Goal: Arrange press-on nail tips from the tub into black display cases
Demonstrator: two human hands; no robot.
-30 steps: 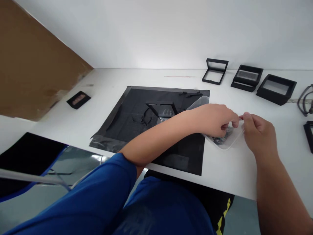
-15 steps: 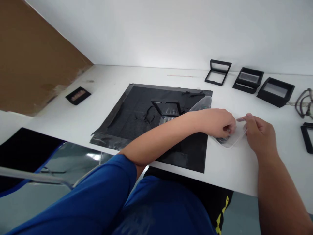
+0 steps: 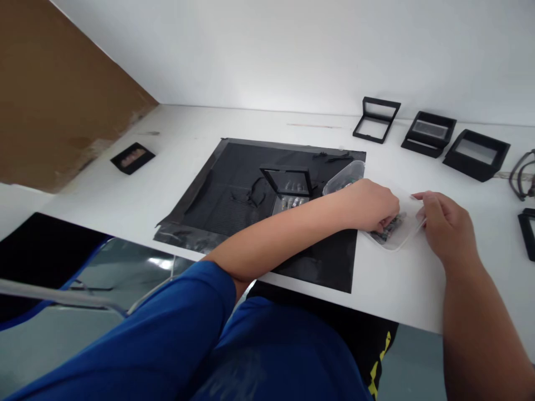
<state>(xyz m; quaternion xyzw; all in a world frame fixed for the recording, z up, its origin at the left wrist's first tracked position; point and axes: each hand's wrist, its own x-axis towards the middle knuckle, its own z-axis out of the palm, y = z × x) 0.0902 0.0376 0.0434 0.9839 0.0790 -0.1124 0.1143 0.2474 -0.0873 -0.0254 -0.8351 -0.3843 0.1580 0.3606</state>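
Pieces (image 3: 393, 227) lie in the tub (image 3: 410, 216) beneath curled left fingers (image 3: 393, 207), hold unclear; right fingers (image 3: 434, 206) clamp its rim (image 3: 413, 235).

Surroundings of my desk (image 3: 200, 125): rear, right and left.
Three black frames (image 3: 472, 161) stand in a row, near the white wall (image 3: 259, 55); a dark looped item (image 3: 520, 177) lies right of them, cut off by my view. Left: a small black case (image 3: 132, 158) rests beside a brown panel (image 3: 71, 100). Below: a black chair (image 3: 45, 259), blue-edged.
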